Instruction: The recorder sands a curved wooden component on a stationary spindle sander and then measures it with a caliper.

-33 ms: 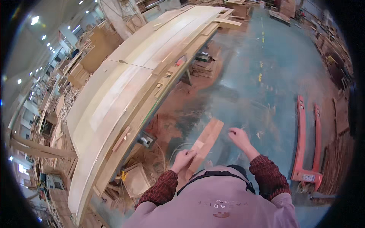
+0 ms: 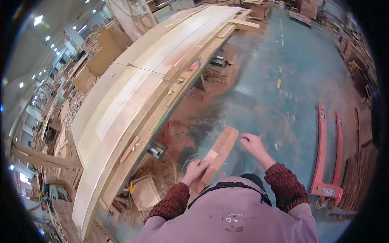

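My left hand (image 2: pixel 196 170) is closed around the edge of a flat wooden board (image 2: pixel 221 150), thumb on its upper face. The board slants from my waist up and away to the right. A paler patch shows on its surface near my thumb. Just right of the board's far end, apart from it, hovers my right hand (image 2: pixel 252 143). Its fingers are curled and pinched together; whether something small sits in them I cannot make out. The board's near end is partly hidden by my left hand and apron.
A long workbench (image 2: pixel 162 115) carrying a large pale curved panel (image 2: pixel 133 87) runs along my left. Wood strips lie along its edge. A red pallet jack (image 2: pixel 321 150) stands on the right. Under the bench are a wooden box (image 2: pixel 146 192) and scraps.
My right hand has shifted slightly left, closer to the board's far end. The board has turned a little, and its far end looks more rounded. My left hand keeps its grip.
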Demonstrator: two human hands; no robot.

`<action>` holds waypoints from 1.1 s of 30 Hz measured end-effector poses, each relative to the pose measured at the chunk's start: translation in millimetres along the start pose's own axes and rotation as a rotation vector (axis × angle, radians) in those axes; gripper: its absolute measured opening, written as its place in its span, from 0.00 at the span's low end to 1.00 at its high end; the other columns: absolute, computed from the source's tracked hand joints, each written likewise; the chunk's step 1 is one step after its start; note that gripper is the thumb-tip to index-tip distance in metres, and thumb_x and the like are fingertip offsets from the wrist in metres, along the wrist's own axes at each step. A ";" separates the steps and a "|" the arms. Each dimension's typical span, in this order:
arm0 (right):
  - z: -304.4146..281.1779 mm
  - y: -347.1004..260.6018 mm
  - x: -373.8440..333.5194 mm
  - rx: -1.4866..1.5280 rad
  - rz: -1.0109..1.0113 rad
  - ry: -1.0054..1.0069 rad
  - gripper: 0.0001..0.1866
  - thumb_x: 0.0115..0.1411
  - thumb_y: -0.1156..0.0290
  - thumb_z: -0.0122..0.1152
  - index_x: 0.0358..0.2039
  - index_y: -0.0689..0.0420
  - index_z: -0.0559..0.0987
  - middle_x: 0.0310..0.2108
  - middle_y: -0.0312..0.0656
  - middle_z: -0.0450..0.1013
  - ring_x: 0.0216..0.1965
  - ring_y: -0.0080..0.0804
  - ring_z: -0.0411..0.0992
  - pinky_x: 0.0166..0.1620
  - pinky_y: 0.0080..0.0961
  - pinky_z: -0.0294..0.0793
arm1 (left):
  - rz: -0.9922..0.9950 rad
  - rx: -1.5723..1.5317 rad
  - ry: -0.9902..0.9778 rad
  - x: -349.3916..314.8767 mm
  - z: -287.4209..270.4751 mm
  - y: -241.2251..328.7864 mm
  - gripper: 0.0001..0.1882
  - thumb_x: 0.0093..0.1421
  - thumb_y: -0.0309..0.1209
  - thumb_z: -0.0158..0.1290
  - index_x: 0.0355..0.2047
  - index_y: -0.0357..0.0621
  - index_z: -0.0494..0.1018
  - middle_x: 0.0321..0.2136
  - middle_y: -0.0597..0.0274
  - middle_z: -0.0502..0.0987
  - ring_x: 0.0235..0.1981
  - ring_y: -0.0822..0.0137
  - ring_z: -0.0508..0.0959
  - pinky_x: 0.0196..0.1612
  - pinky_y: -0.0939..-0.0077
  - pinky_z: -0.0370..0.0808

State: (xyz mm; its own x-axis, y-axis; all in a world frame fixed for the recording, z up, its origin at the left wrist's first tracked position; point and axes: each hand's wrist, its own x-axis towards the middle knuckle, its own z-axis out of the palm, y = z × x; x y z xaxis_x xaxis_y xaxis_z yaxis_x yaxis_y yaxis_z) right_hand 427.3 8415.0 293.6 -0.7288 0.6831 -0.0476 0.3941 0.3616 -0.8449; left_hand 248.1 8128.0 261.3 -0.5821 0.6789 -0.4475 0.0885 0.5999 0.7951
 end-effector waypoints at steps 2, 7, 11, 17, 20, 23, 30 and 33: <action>4.1 -28.0 74.2 -0.063 -0.111 -0.027 0.17 0.61 0.63 0.59 0.46 0.57 0.84 0.37 0.55 0.80 0.42 0.57 0.78 0.45 0.44 0.78 | -0.027 0.083 0.048 21.3 -11.9 30.4 0.26 0.62 0.50 0.61 0.30 0.32 0.79 0.25 0.59 0.80 0.29 0.73 0.77 0.33 0.71 0.74; 41.8 -65.3 268.3 -0.142 -0.406 -0.030 0.16 0.62 0.62 0.60 0.43 0.59 0.84 0.42 0.52 0.80 0.45 0.55 0.78 0.49 0.46 0.77 | -0.134 0.189 0.203 80.7 -30.6 54.5 0.29 0.58 0.56 0.59 0.34 0.37 0.83 0.30 0.43 0.83 0.35 0.50 0.84 0.41 0.58 0.78; 83.6 -93.9 430.0 -0.188 -0.530 -0.082 0.15 0.62 0.62 0.61 0.44 0.58 0.83 0.45 0.50 0.79 0.49 0.52 0.77 0.52 0.45 0.77 | -0.249 0.144 0.278 141.7 -45.1 71.2 0.28 0.58 0.55 0.61 0.35 0.38 0.83 0.29 0.44 0.83 0.35 0.49 0.85 0.40 0.57 0.78; 141.5 -122.3 586.8 -0.431 -0.516 -0.148 0.17 0.59 0.62 0.62 0.44 0.59 0.82 0.50 0.50 0.77 0.55 0.51 0.74 0.53 0.49 0.77 | -0.408 0.168 0.358 211.1 -16.4 114.9 0.31 0.58 0.60 0.60 0.38 0.40 0.84 0.30 0.44 0.84 0.36 0.45 0.84 0.40 0.54 0.79; 156.6 -109.4 643.5 -0.622 -0.555 -0.124 0.21 0.57 0.55 0.65 0.46 0.54 0.80 0.48 0.52 0.77 0.50 0.53 0.77 0.48 0.53 0.79 | -0.420 0.135 0.413 237.3 -6.5 134.7 0.31 0.58 0.62 0.59 0.38 0.42 0.83 0.29 0.44 0.83 0.35 0.45 0.84 0.40 0.53 0.79; 166.5 -99.1 675.7 -0.708 -0.478 -0.302 0.18 0.56 0.55 0.65 0.42 0.52 0.84 0.49 0.51 0.78 0.52 0.52 0.77 0.53 0.49 0.77 | -0.543 0.117 0.351 257.6 -13.1 162.1 0.31 0.58 0.62 0.59 0.37 0.42 0.84 0.29 0.44 0.83 0.36 0.44 0.84 0.40 0.53 0.79; 191.8 -104.4 702.5 -0.812 -0.432 -0.453 0.24 0.59 0.51 0.61 0.47 0.56 0.84 0.50 0.50 0.80 0.53 0.48 0.78 0.54 0.49 0.76 | -0.568 0.031 0.494 273.1 -6.5 181.6 0.29 0.60 0.56 0.61 0.33 0.37 0.82 0.24 0.45 0.81 0.28 0.52 0.83 0.35 0.59 0.77; 183.1 -102.8 705.7 -0.734 -0.558 -0.315 0.23 0.56 0.52 0.63 0.43 0.57 0.84 0.41 0.49 0.81 0.44 0.44 0.80 0.48 0.45 0.78 | -0.569 -0.017 0.515 279.4 -3.2 171.4 0.28 0.60 0.56 0.61 0.35 0.38 0.83 0.23 0.47 0.81 0.28 0.54 0.84 0.33 0.60 0.77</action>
State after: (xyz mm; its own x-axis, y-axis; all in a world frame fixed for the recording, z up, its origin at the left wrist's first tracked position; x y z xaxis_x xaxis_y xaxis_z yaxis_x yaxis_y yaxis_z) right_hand -230.0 8743.7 249.4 -0.9910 0.1309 0.0285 0.1196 0.9603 -0.2518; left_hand 98.0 8419.1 273.8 -0.8377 -0.0177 -0.5459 -0.3474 0.7885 0.5075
